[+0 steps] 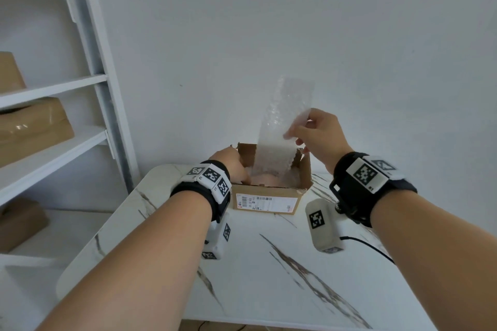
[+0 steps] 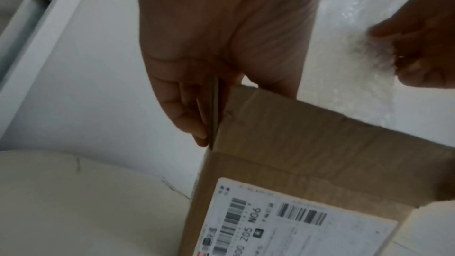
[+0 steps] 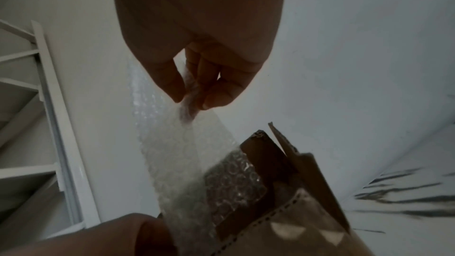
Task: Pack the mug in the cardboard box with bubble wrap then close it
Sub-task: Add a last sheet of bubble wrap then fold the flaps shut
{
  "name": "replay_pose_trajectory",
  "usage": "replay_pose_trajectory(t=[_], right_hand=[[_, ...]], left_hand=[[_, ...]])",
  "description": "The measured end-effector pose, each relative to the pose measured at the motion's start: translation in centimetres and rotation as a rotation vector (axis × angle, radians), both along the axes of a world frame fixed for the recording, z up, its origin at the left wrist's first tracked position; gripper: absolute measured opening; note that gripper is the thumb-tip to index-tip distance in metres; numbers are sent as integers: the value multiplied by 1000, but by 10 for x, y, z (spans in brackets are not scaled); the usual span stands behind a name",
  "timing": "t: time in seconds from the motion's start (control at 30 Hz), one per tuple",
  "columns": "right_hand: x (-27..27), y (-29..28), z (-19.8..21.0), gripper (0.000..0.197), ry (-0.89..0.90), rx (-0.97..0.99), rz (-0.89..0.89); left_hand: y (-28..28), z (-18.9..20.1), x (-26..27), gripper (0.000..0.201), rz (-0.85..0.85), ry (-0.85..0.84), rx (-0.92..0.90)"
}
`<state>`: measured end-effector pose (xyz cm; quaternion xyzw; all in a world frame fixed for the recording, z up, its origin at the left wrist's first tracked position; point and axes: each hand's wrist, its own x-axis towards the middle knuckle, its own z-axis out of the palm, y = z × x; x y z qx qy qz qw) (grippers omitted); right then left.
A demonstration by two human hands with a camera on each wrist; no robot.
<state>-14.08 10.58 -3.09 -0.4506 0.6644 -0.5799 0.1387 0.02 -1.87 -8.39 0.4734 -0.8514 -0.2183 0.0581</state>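
An open cardboard box [image 1: 269, 203] with a shipping label stands at the far edge of the marble table [image 1: 269, 277]. My left hand [image 1: 234, 165] holds its left wall: in the left wrist view the left hand [image 2: 221, 104] has its fingers [image 2: 187, 108] outside the box [image 2: 307, 143] and its thumb inside. My right hand [image 1: 294, 129] is raised above the box and pinches a long strip of bubble wrap [image 1: 279, 126] that hangs down into it. In the right wrist view the right hand [image 3: 189, 102] pinches the bubble wrap [image 3: 177, 153]. A pale pinkish shape [image 1: 265, 179] lies inside the box, mostly hidden.
White shelving [image 1: 53, 88] with brown parcels [image 1: 32, 129] stands at the left. Two white marker-tagged devices [image 1: 324, 226] [image 1: 219, 239] lie on the table near the box, with a black cable [image 1: 371, 247] at the right. A white wall rises right behind the box.
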Motion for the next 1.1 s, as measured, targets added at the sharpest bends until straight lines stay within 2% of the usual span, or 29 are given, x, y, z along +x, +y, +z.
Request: replay_pose_trajectory(t=[0.07, 0.17, 0.27, 0.37, 0.47, 0.57, 0.63, 0.7, 0.8, 0.9, 0.97, 1.03, 1.1], right_hand=[[5, -3, -6, 8, 68, 113, 25], [11, -9, -24, 8, 273, 293, -28], [15, -13, -41, 8, 431, 412, -130], [18, -13, -50, 7, 472, 524, -186], [21, -14, -53, 10, 519, 609, -167], [25, -17, -56, 8, 571, 658, -160], [29, -19, -59, 6, 630, 661, -207], [32, -19, -61, 12, 667, 662, -256], [34, -18, -61, 15, 647, 625, -261], [34, -15, -64, 18, 527, 476, -201], [33, -12, -66, 12, 481, 340, -175], [30, -8, -67, 7, 557, 257, -177], [27, -5, -69, 14, 775, 231, -162]], left_hand=[[1, -5, 2, 26, 4, 15, -42], [4, -13, 6, 40, -28, 52, -89], [8, -18, 12, 27, -69, 100, -138], [13, -20, 16, 23, -82, 134, -153], [14, -21, 16, 22, -84, 118, -167], [13, -23, 16, 32, -92, 118, -174], [13, -25, 16, 34, -93, 127, -182], [13, -26, 17, 27, -88, 136, -187], [13, -25, 17, 25, -82, 144, -168], [13, -23, 17, 39, -96, 151, -158], [12, -23, 17, 42, -96, 161, -160], [12, -22, 16, 44, -89, 157, -157], [13, -22, 16, 43, -79, 150, -149]])
